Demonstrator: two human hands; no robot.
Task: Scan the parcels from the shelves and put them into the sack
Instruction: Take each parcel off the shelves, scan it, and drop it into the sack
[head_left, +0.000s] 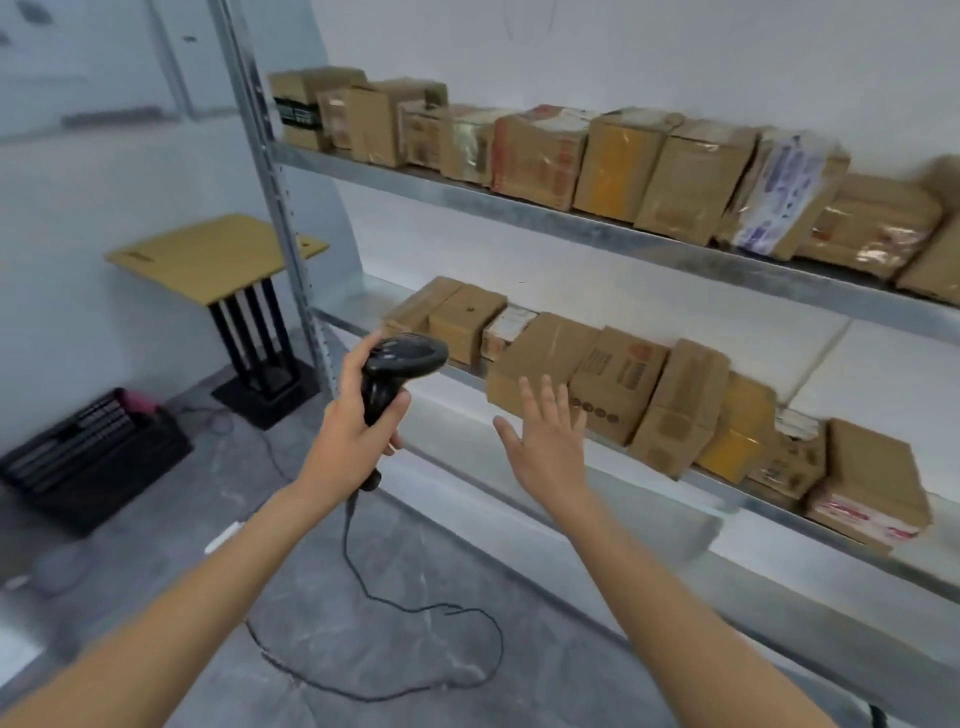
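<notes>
We are seeing a black scanner (404, 364) with a black cable (415, 613) trailing over a floor (322, 597) that is showing mottled grey with pale veins. Left of the scanner, a small table (208, 254) is showing a tan top over black legs, and below that table a black crate (93, 457) is showing a pink patch at its upper edge. Right of the scanner, the shelves (623, 236) are gleaming silver-grey, and the parcels (618, 389) on them are showing brown cardboard. Above the scanner, one parcel is carrying a black label (296, 111); further right, one is wearing a white wrapper with purple print (779, 192), another a yellow face (615, 161). The wall (623, 62) behind is showing white.
</notes>
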